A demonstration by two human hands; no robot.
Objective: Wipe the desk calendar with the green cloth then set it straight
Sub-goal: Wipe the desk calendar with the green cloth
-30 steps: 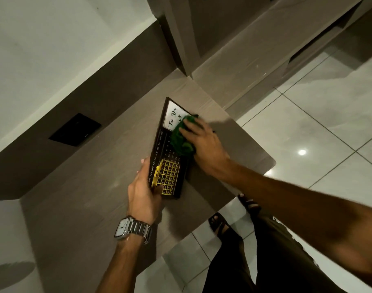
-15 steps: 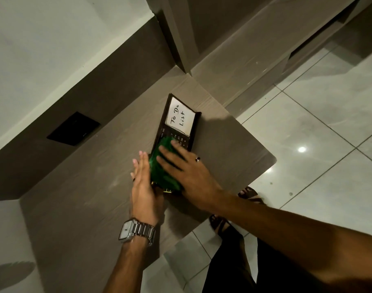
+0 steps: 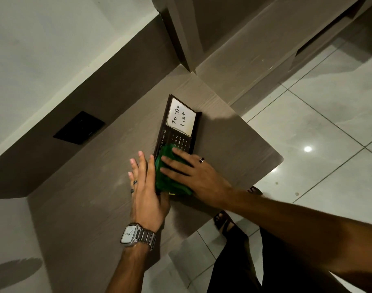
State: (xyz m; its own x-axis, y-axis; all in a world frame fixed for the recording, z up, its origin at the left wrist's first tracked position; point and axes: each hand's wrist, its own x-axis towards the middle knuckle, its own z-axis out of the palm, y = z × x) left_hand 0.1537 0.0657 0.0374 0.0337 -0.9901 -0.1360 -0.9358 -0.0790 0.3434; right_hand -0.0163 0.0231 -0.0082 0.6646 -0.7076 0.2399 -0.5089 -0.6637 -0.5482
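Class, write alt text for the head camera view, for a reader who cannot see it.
A person's right hand presses a green cloth flat on the near end of a dark desk calendar lying on a grey desk, while the left hand, fingers straight, braces its left edge. A white "To Do List" pad shows at the calendar's far end.

Bare forearms; a silver square-faced wristwatch [image 3: 136,236], rings on both hands, black trousers [image 3: 254,269], dark open sandals [image 3: 223,222].

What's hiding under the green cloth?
The green cloth lies on the desk calendar's near end, pressed by the right hand. That part is covered; only a yellow bit peeks out.
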